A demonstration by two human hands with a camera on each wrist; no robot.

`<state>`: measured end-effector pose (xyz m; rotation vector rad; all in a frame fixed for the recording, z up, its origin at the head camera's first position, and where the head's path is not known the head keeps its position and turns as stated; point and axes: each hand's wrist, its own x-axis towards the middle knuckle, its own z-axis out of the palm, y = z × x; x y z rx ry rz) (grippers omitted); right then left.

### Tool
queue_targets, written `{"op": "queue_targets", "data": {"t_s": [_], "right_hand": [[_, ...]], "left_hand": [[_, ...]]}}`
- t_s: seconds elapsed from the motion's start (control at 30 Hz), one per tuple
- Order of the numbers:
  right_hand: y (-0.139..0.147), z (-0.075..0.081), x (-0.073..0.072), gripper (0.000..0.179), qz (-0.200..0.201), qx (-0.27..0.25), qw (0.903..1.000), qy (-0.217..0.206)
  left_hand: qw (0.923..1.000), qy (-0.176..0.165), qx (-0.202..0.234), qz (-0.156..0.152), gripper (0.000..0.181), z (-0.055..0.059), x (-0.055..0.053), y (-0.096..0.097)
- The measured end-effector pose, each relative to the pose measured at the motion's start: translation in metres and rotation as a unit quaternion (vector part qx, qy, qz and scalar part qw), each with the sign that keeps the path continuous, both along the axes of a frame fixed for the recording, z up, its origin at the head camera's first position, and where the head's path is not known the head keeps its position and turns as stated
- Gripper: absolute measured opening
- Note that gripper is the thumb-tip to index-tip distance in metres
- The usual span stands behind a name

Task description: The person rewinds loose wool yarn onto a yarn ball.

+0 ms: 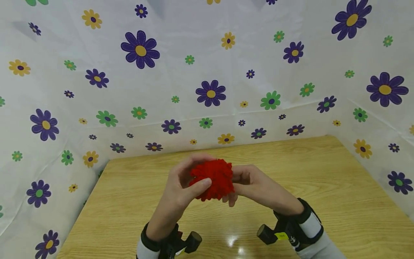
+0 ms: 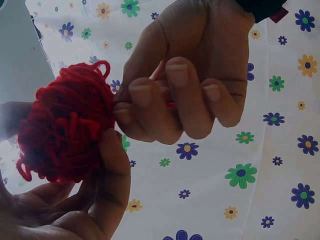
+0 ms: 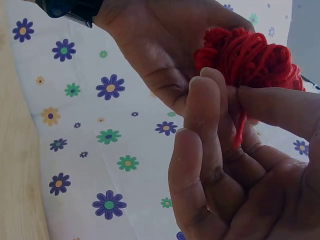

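A ball of red yarn (image 1: pixel 217 179) is held up above the wooden table, its strands looped and bunched. My left hand (image 1: pixel 182 189) grips it from the left, thumb across the near side and fingers behind. On the right side, my right hand (image 1: pixel 255 185) pinches a strand of the yarn between thumb and forefinger. In the right wrist view a short yarn end (image 3: pixel 240 131) hangs below that pinch. The right hand's other fingers are loosely curled in the left wrist view. Part of the yarn ball (image 2: pixel 67 125) is hidden behind the left hand's fingers.
Below the hands lies a wooden table top (image 1: pixel 129 205). A white cloth (image 1: pixel 181 32) with purple, yellow and green flowers hangs at the back and both sides. Each wrist wears a strapped-on camera mount, such as the right one (image 1: pixel 291 230).
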<state>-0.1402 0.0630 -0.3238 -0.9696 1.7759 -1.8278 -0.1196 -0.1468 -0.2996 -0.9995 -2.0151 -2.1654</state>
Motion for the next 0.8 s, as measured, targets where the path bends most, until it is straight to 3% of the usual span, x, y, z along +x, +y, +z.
{"op": "queue_targets", "data": {"t_s": [0.17, 0.43, 0.6, 0.8], "right_hand": [[0.003, 0.000, -0.001, 0.025, -0.008, 0.014, 0.9997, -0.017], [0.005, 0.000, -0.004, 0.020, -0.016, 0.017, 0.9997, -0.004], [0.005, 0.000, -0.005, 0.014, -0.034, 0.033, 0.9988, -0.008], [0.004, -0.001, -0.005, 0.014, -0.033, 0.032, 0.9989, -0.006]], "left_hand": [[0.9999, 0.007, -0.006, -0.012, 0.036, 0.000, 0.000, -0.001], [0.9986, 0.038, -0.025, -0.029, 0.037, -0.001, 0.000, -0.001], [0.9966, 0.056, -0.058, -0.021, 0.038, 0.009, 0.006, 0.001], [0.9934, 0.051, -0.103, -0.007, 0.036, 0.021, 0.015, 0.003]]}}
